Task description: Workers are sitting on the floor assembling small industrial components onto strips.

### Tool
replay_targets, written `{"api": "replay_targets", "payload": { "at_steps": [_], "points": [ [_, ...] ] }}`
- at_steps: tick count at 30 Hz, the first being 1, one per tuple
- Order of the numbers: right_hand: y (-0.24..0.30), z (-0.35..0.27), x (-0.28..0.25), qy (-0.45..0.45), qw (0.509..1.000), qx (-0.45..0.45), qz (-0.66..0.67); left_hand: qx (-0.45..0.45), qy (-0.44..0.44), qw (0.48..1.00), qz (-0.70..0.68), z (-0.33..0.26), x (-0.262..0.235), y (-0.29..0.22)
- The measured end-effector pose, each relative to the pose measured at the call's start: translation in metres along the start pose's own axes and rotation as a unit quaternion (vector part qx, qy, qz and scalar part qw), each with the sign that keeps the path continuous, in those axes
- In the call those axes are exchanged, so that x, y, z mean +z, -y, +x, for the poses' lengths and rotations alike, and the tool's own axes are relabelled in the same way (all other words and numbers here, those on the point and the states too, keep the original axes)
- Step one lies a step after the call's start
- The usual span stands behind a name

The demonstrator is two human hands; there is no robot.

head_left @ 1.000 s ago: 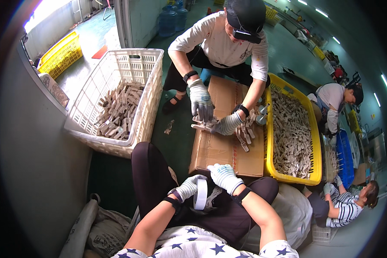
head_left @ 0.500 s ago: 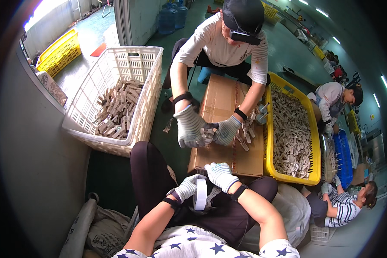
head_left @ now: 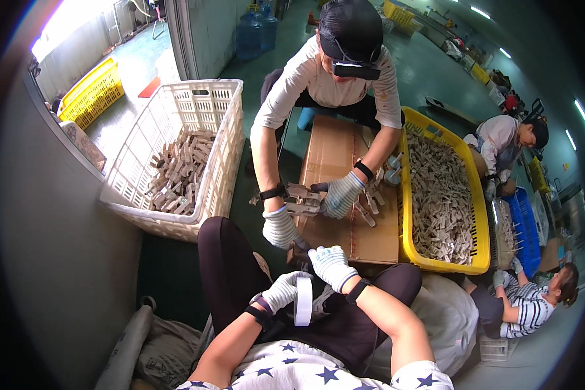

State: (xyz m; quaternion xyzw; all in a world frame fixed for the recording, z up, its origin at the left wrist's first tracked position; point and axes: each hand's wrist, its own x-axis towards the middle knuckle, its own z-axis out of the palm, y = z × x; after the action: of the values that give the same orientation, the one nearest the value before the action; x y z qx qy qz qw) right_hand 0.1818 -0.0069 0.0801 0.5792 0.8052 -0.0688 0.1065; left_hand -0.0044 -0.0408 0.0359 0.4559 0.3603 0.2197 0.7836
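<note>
White crate [head_left: 195,123] far left, yellow crate [head_left: 465,195] right, cardboard surface [head_left: 344,162] between. Left hand [head_left: 285,290] in the lap, fingers curled on the tape roll [head_left: 303,301]; right hand [head_left: 330,264] just above, fingers closed — best keep that roll steady.

The left hand [head_left: 281,292] is gloved and closed about a roll of white tape [head_left: 303,301]; its fingertips lie behind the roll; the roll's far rim is hidden. The right hand [head_left: 330,264] shows its back only; whatever its fingers pinch cannot be told. The bundle of wooden pieces [head_left: 303,199] in the co-worker's gloves is partly covered; its count cannot be told. The pieces in the yellow crate [head_left: 411,255] blur together. The white basket [head_left: 230,146] hides its lower contents behind its wall.
</note>
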Motion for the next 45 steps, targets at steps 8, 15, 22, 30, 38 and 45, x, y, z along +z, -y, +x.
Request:
{"api": "replay_targets", "payload": {
  "at_steps": [8, 15, 22, 30, 38, 45],
  "points": [
    [-0.030, -0.032, -0.013, -0.041, 0.999, 0.017, 0.006, 0.056, 0.006, 0.998, 0.038, -0.011, 0.000, -0.015],
    [-0.110, -0.062, -0.029, -0.105, 0.968, 0.220, 0.065, 0.101, 0.020, 0.991, 0.086, -0.002, 0.005, -0.049],
    [-0.055, -0.061, -0.030, -0.091, 0.918, 0.087, 0.377, 0.126, 0.021, 0.977, 0.171, 0.034, 0.003, -0.079],
    [-0.053, -0.053, -0.047, 0.045, 0.490, -0.022, 0.870, 0.050, 0.065, 0.995, 0.059, 0.053, 0.015, -0.138],
    [-0.063, -0.020, -0.032, -0.039, 0.474, -0.034, 0.879, 0.076, -0.022, 0.994, -0.079, 0.126, 0.003, -0.171],
    [-0.096, -0.010, -0.068, -0.089, 0.529, -0.021, 0.844, 0.072, 0.001, 0.997, -0.015, 0.175, 0.019, -0.222]
  ]
}}
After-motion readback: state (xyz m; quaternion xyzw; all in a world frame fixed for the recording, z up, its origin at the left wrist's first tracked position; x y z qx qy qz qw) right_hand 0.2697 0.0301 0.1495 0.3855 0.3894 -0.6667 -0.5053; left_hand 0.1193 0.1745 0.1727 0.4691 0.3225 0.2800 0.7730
